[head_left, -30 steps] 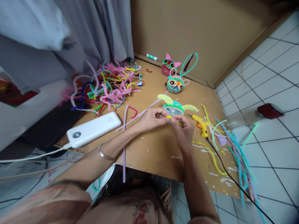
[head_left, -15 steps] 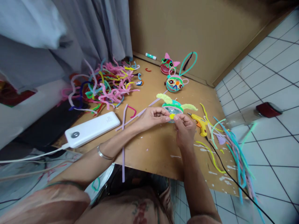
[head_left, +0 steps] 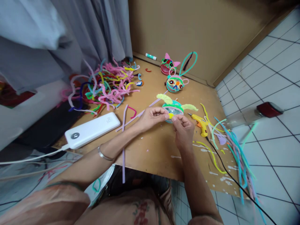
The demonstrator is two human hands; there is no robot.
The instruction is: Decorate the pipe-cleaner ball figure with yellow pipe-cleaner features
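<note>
A: What does the room look like?

B: White tiled floor [head_left: 269, 81] on the right, a grey curtain [head_left: 89, 34] hanging at the far left, and a brown board wall [head_left: 187, 31] standing along the far edge. In the middle lies a low brown table [head_left: 154, 150], its surface speckled with white glue spots.

A: And what's on the table?

B: Far left, a big tangled heap of pipe cleaners [head_left: 105, 84], mostly pink. Near left, a white power bank [head_left: 92, 129] with a cable running off left. At the right edge, a loose bundle of teal and pink stems [head_left: 236, 150], and beside it a yellow glue gun [head_left: 200, 123] with a black cord. Far off, two finished animal faces [head_left: 174, 82] and a small glue stick [head_left: 150, 56] by the wall.

A: The hands?

B: They meet in the middle of the table. The left hand [head_left: 152, 117] and right hand [head_left: 184, 126] are close together, fingertips pinching a small yellow piece [head_left: 171, 115]. It sits at the near edge of a round teal craft face [head_left: 173, 107] with fuzzy yellow-green ears, which rests on the table just beyond the fingers.
</note>
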